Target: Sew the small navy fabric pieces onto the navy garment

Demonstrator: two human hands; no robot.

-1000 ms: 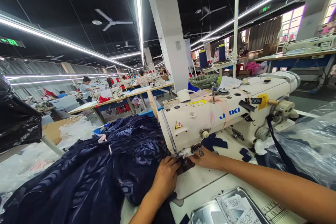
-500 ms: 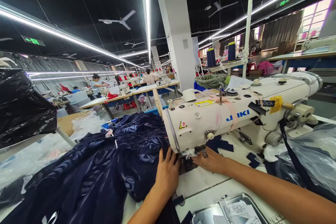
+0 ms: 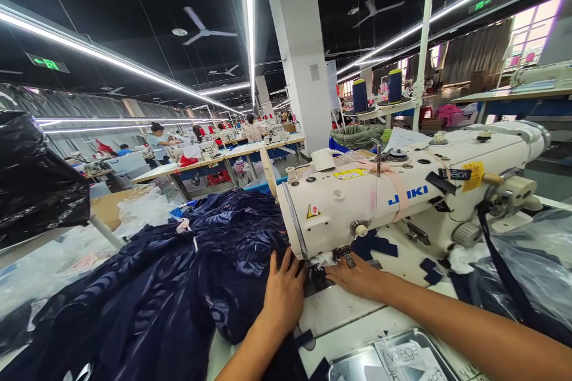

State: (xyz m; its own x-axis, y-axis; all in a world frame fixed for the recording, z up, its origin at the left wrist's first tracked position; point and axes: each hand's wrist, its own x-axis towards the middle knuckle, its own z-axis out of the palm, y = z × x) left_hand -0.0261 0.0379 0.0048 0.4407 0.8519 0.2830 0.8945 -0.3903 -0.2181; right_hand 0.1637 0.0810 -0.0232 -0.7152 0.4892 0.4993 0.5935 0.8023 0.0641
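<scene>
A white sewing machine point(image 3: 339, 208) stands before me, its needle area low at the left end of the arm. Just left of the needle, my left hand point(image 3: 285, 286) lies on dark navy patterned fabric point(image 3: 179, 274), fingers spread and pointing forward. My right hand point(image 3: 355, 277) is on the other side, close under the machine head. Its fingertips are at the presser foot and partly hidden, so what they pinch or touch cannot be made out. The navy fabric spreads in a large heap to the left.
A metal tray point(image 3: 357, 363) with printed labels point(image 3: 404, 360) sits at the front. Navy scraps point(image 3: 431, 272) lie right of the needle. Clear plastic bags point(image 3: 531, 250) rest at the right, a black bag point(image 3: 40, 172) at the left. Thread cones point(image 3: 360, 95) stand behind; other people work farther back.
The view has shifted very slightly. Both hands stay beside the needle in nearly the same pose, with the right fingertips a touch farther left. The fabric heap looks almost unchanged.
</scene>
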